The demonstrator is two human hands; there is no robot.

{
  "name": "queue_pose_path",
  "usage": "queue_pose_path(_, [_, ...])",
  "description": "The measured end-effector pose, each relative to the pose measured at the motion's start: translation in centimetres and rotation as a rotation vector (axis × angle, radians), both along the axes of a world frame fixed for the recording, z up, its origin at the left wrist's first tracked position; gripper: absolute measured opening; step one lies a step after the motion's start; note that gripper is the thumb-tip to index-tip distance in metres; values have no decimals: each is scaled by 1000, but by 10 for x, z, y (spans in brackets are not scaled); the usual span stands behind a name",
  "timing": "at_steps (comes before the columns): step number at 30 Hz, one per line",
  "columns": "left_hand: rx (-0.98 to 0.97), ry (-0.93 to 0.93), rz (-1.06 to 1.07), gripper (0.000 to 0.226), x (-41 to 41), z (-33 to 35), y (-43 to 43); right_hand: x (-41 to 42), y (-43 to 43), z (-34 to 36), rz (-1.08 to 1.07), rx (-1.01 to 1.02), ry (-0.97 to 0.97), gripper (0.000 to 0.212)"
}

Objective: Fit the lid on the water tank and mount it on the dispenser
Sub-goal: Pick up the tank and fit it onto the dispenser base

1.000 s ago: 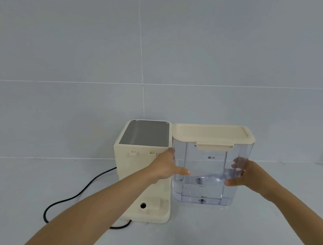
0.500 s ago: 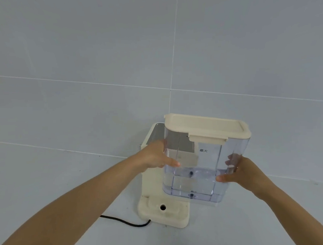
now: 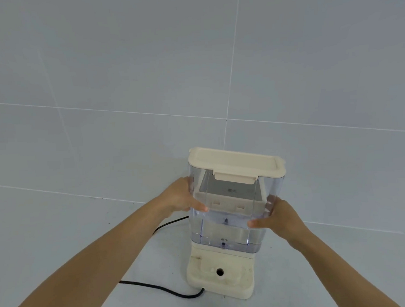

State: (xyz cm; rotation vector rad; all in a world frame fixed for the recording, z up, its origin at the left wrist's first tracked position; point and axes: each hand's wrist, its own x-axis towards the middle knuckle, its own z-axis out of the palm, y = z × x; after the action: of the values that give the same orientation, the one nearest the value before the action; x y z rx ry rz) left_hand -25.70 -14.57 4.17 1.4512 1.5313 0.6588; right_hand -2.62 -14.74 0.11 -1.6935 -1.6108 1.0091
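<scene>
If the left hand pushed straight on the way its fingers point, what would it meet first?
The left hand already presses the clear water tank, fingers pointing right across its side. Going on, it would meet that wall at once; beyond lies the right hand.

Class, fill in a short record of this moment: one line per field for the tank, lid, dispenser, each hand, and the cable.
water tank: clear, upright, held over the dispenser's base
lid: cream, fitted on the tank
dispenser: cream, base with a round hole showing below the tank
left hand: grips the tank's left side
right hand: grips the tank's right side
cable: black, lying on the surface to the dispenser's left
</scene>
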Motion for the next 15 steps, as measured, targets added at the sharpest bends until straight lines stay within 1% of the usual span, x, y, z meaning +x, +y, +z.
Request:
queue_pose_path(3, [-6, 9, 14, 91, -3, -7, 5, -4, 1, 0, -11, 5, 2, 62])
queue_pose_path(4, [-9, 7, 18, 91, -2, -10, 6, -5, 1, 0, -16, 2, 0, 66])
queue_pose_path(8, [-21, -14, 13, 84, 0, -18, 10, -4, 3, -7, -25, -9, -19, 58])
queue_pose_path(12, [-26, 15, 6, 70, -3, -28, 18, -2, 6, -21, -35, -16, 16, 64])
queue_pose_path(15, [-22, 43, 7, 77, -6, -36, 21, -2, 7, -29, -29, -13, 20, 74])
